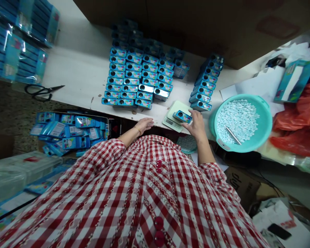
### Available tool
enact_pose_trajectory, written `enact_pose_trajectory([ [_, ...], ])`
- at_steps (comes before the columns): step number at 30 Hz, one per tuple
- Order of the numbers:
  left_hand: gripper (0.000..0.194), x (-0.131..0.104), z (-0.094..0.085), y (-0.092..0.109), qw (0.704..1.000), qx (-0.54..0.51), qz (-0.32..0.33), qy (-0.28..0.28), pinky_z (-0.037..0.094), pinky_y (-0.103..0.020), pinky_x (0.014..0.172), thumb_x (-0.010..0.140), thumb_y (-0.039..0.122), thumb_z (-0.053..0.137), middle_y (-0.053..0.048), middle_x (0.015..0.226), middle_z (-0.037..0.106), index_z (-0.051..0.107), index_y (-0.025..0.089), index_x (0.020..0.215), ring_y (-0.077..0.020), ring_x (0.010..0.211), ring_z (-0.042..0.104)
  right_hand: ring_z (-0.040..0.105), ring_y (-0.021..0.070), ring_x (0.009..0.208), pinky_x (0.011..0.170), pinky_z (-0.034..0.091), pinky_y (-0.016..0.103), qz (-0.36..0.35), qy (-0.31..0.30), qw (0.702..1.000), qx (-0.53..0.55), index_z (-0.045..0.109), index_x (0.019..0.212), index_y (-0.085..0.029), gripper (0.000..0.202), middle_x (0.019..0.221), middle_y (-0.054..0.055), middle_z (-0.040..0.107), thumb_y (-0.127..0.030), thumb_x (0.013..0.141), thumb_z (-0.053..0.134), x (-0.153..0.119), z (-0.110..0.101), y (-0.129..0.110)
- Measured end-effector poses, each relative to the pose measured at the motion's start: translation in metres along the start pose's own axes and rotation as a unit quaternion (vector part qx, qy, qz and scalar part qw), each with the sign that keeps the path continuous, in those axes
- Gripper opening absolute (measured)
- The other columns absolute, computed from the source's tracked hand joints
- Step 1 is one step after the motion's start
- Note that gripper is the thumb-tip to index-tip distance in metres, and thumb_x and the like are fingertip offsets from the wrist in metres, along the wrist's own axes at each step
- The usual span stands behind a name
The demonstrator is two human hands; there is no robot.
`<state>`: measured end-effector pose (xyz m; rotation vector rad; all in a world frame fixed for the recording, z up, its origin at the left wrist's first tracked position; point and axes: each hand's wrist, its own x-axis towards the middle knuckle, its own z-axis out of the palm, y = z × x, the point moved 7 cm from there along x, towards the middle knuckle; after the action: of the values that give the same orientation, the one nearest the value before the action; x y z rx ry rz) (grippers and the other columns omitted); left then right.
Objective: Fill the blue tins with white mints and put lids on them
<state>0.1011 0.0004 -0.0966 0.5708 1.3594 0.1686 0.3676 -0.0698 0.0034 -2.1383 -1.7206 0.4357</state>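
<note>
My right hand [197, 124] has its thumb and fingers around the right end of a small blue tin [183, 116] with a dark round hole in its top. That tin is on a pale kitchen scale [169, 123] near the table's front edge. My left hand [145, 124] lies at the table edge with fingers stretched out, holding nothing. Beyond it, rows of matching blue tins [129, 81] stand close together. A shorter line of tins [204, 84] stands behind my right hand. To the right, a turquoise basin [265, 125] holds many small pale pellets [239, 115] and a metal scoop-like tool [233, 135].
Scissors [42, 91] lie on the left of the white table [77, 62]. Wrapped blue packs [20, 41] are at far left. Below the edge sits a box of loose blue packages [67, 131]. A large cardboard box [196, 27] blocks the back; red plastic bags [299, 113] lie right.
</note>
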Motion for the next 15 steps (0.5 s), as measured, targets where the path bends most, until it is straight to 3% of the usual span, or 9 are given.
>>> enact_pose_trajectory([
  [5, 0.026, 0.0, -0.012, -0.001, 1.0, -0.02, -0.002, 0.011, 0.044, -0.032, 0.082, 0.07, 0.037, 0.07, -0.006, 0.089, 0.067, 0.06, 0.018, 0.086, -0.0177, 0.083, 0.063, 0.049, 0.0285, 0.103, 0.087, 0.044, 0.042, 0.005, -0.045, 0.998, -0.047, 0.05, 0.121, -0.016, 0.045, 0.115, 0.014, 0.053, -0.033, 0.08, 0.057, 0.003, 0.013, -0.009],
  [9, 0.029, -0.001, -0.021, 0.0, 0.999, -0.035, 0.001, 0.016, 0.043, -0.033, 0.083, 0.067, 0.038, 0.072, -0.007, 0.089, 0.067, 0.06, 0.019, 0.086, -0.019, 0.086, 0.064, 0.049, 0.0282, 0.099, 0.084, 0.045, 0.041, 0.006, -0.048, 0.996, -0.074, 0.053, 0.116, -0.016, 0.035, 0.107, 0.013, 0.056, -0.027, 0.082, 0.052, 0.013, 0.015, -0.022],
  [15, 0.032, -0.003, -0.035, 0.0, 0.998, -0.06, 0.0, 0.033, 0.044, -0.032, 0.081, 0.065, 0.038, 0.073, -0.007, 0.087, 0.067, 0.061, 0.019, 0.087, -0.0184, 0.082, 0.064, 0.048, 0.0277, 0.102, 0.082, 0.046, 0.039, -0.031, -0.075, 0.994, -0.071, 0.05, 0.122, -0.016, 0.04, 0.115, 0.013, 0.055, -0.025, 0.082, 0.052, 0.064, 0.037, -0.071],
])
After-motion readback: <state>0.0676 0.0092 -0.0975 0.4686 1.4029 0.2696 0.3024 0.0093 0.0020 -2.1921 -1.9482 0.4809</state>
